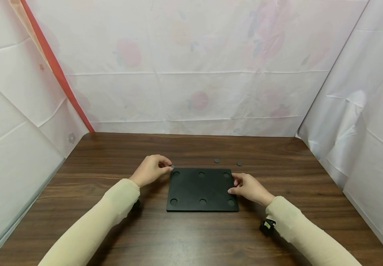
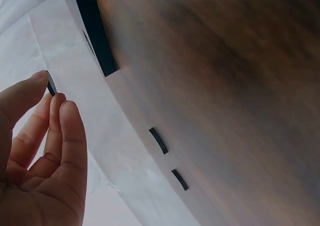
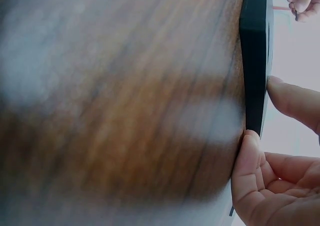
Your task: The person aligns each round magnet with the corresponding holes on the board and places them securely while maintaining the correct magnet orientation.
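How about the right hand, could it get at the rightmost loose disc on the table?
Probably yes: the right hand is near that disc, and nothing visible stands between them. It holds the edge of the black board, so it would likely have to let go first.

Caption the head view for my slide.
Left hand pinches a dark round disc near a black, rectangular, six-recess board; right hand grips its edge.

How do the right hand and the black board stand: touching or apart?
Touching. The right wrist view shows it: the right hand has its thumb against the black board and a fingertip against the board's edge, with no gap showing.
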A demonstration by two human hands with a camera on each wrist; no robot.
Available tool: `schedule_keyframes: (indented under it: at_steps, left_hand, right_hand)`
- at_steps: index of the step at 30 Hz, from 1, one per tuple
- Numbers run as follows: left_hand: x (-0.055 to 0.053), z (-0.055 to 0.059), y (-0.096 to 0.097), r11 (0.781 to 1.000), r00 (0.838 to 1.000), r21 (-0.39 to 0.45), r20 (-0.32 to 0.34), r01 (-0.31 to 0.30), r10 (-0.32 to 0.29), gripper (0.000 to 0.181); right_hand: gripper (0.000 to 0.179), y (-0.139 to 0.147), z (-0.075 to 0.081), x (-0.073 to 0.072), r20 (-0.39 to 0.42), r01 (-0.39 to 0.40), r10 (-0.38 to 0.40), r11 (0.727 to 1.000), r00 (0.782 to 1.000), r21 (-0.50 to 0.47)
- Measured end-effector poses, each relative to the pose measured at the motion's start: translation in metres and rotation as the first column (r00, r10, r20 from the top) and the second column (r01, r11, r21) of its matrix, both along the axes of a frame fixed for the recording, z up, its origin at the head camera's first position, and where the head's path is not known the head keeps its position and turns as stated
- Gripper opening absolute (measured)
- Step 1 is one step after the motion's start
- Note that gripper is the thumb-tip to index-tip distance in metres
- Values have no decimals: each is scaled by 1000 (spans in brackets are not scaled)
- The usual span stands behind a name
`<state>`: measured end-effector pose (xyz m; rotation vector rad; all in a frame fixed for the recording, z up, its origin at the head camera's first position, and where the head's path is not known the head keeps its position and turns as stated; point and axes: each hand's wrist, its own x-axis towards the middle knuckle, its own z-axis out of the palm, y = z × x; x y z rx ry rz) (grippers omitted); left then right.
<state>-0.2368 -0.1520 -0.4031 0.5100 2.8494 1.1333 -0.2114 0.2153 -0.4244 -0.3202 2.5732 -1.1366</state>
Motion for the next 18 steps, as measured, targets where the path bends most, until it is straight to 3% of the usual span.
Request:
schedule_keyframes:
  at_steps: [18]
  left_hand:
    - [-7, -3, 12, 1000, 999, -12, 24, 21, -21, 13]
  right_hand:
    - [73, 0, 1, 1, 4, -7, 7, 1000, 1000, 1]
